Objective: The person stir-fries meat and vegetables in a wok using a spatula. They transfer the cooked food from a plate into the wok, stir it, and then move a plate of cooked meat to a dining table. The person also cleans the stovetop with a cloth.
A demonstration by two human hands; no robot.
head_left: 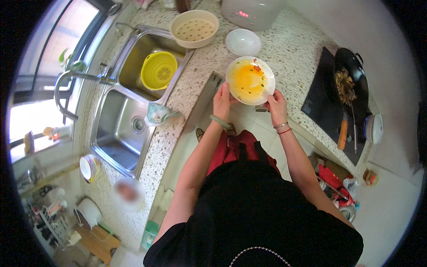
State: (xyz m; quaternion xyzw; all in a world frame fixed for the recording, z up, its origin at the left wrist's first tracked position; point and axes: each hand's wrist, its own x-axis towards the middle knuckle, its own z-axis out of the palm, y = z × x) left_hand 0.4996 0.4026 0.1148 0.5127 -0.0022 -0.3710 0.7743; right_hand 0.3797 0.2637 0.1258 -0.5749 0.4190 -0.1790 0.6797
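Between my two hands I hold a white plate [272, 81], streaked with orange-yellow oily sauce and a few red and dark bits. My left hand [222, 102] grips its left edge, and a pale green bangle circles that wrist. At the lower right of the rim, my right hand [277, 107] is closed on the plate; a bracelet and a red string are on this wrist. A white bowl [243, 42] stands on the counter just beyond the plate. The fingers under the plate are partly hidden.
Left is a double steel sink [116, 111] with a yellow basket [159, 70] and a cloth [160, 114] at its edge. A cream colander [194, 29] and an appliance [253, 13] stand behind. Right, a black wok [362, 84] holds food, a wooden-handled spatula [343, 133] beside it.
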